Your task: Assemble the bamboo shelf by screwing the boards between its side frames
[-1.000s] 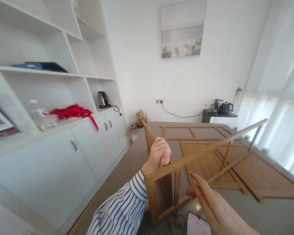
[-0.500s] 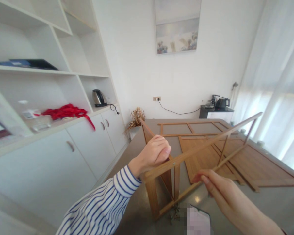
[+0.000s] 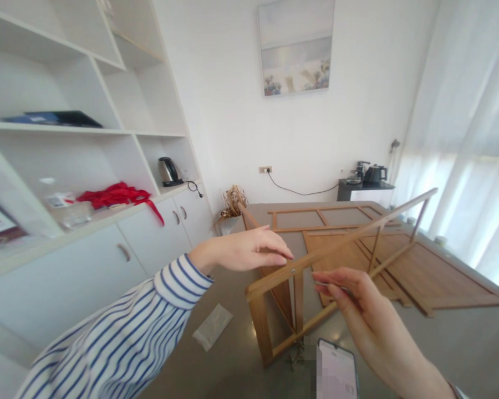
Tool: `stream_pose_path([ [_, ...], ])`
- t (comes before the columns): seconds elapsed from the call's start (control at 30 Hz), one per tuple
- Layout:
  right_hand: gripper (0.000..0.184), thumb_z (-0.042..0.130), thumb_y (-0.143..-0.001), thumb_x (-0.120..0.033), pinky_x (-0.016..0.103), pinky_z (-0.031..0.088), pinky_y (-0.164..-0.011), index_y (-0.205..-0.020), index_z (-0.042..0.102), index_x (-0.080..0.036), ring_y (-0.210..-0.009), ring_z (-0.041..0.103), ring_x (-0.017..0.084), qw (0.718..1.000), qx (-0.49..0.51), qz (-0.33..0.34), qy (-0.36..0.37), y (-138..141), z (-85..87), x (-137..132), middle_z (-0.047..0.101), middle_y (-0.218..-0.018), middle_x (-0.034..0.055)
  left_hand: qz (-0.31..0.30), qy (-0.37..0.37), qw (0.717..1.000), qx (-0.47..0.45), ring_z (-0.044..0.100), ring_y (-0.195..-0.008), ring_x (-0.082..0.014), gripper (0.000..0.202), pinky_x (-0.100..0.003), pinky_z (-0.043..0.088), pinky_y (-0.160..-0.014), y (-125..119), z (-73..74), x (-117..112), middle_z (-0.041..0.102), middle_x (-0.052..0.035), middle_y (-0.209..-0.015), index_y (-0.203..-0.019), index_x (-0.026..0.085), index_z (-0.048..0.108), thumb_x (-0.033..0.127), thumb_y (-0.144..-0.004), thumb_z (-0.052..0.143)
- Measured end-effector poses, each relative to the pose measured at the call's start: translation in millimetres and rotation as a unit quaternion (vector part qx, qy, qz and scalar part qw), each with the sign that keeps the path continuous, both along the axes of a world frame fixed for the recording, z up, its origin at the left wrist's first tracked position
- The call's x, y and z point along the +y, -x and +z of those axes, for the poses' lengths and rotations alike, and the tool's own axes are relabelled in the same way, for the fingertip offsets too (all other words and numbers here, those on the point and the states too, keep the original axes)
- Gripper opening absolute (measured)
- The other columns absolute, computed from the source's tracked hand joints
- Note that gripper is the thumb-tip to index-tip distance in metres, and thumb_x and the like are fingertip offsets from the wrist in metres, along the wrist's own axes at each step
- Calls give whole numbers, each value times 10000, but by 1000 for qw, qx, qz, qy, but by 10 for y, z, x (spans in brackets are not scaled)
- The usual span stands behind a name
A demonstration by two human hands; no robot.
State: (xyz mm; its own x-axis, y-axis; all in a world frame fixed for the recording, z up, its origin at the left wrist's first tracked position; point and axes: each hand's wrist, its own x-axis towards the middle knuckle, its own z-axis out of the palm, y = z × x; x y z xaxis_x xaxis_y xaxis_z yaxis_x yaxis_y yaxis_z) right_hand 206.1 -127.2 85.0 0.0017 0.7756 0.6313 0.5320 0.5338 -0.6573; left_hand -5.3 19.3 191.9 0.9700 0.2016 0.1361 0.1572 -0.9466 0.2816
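A wooden frame (image 3: 330,252) stands on edge on the table, joined at its near end to an upright wooden panel (image 3: 280,285). My left hand (image 3: 249,249) is at the frame's top rail, fingers stretched and together over the corner where the panel meets it; it grips nothing. Just right of that corner, my right hand (image 3: 357,293) is closed in a pinch. A thin metal piece (image 3: 322,283) pokes out between its fingertips, mostly hidden, pointing toward a small metal fastener (image 3: 293,271) in the rail. Small metal hardware (image 3: 297,354) lies below the frame.
A phone (image 3: 339,366), partly pixelated, lies near the front, and a clear packet (image 3: 213,327) to the left. Wooden panels (image 3: 444,271) and a slatted frame (image 3: 299,219) cover the far table. White cabinets (image 3: 149,244) run along the left.
My left hand has loosened from a fist at the corner into stretched fingers. My right hand has shifted slightly left and up, toward the fastener. The packet has come into view.
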Motion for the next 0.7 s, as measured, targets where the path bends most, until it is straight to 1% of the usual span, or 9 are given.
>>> stream_pose_path([
  [0.03,238,438,-951,-253,266,559,-810,-1181,494,-230,-994,662,158,1000,15,2,-20,67,-1,12,666,-1131,84,7,-4,1000,-11,622,-979,-138,220,-472,198,-1129,-24,-35,1,691,-8,-1000,-1000,243,625,330,-948,430],
  [0.1,244,447,-946,-234,276,560,-821,-1189,465,-224,-1018,655,159,998,28,-1,-59,193,-1,35,653,-1171,95,34,-25,998,-44,626,-844,-114,297,-462,197,-1125,-86,-133,-5,667,18,-831,-853,205,605,343,-967,368],
  [0.17,230,458,-941,-204,258,550,-846,-1169,472,-231,-1043,643,144,996,20,-6,-82,283,7,50,644,-1201,82,63,-66,992,-83,597,-770,-108,378,-411,277,-1081,-157,-258,-9,617,25,-733,-752,186,554,355,-981,304],
  [0.23,219,468,-934,-169,227,533,-873,-1137,511,-238,-1059,633,124,995,0,-9,-101,325,22,54,639,-1217,56,85,-116,980,-138,541,-664,-113,449,-351,385,-952,-228,-389,0,564,22,-642,-668,181,496,365,-987,240],
  [0.27,222,474,-929,-154,220,524,-888,-1125,534,-239,-1067,627,119,993,-10,-10,-113,331,28,54,639,-1220,47,92,-134,973,-163,520,-632,-116,470,-332,409,-881,-261,-448,9,548,19,-615,-642,182,476,369,-987,216],
  [0.37,259,504,-909,-127,247,513,-925,-1131,592,-226,-1084,614,137,986,-38,-19,-159,322,32,51,649,-1188,54,110,-153,955,-228,473,-554,-114,510,-313,411,-756,-339,-577,32,532,15,-563,-598,187,446,356,-987,163],
  [0.47,269,525,-891,-107,263,544,-880,-1120,628,-204,-1022,639,156,979,-35,-42,-199,316,15,50,672,-1103,77,107,-154,943,-273,463,-526,-113,524,-319,401,-722,-388,-633,32,530,13,-539,-577,193,438,341,-986,145],
  [0.53,285,538,-877,-90,266,561,-853,-1121,634,-202,-973,658,159,973,-22,-54,-222,319,-1,49,688,-1057,75,103,-159,938,-292,465,-523,-115,527,-324,398,-706,-405,-649,24,524,12,-529,-571,197,433,334,-986,140],
  [0.7,366,566,-849,-59,297,563,-876,-1181,614,-206,-990,659,176,962,-47,-49,-263,315,-54,62,696,-1075,72,90,-170,920,-342,451,-516,-119,507,-333,391,-676,-414,-708,26,509,16,-521,-570,202,423,322,-987,162],
])
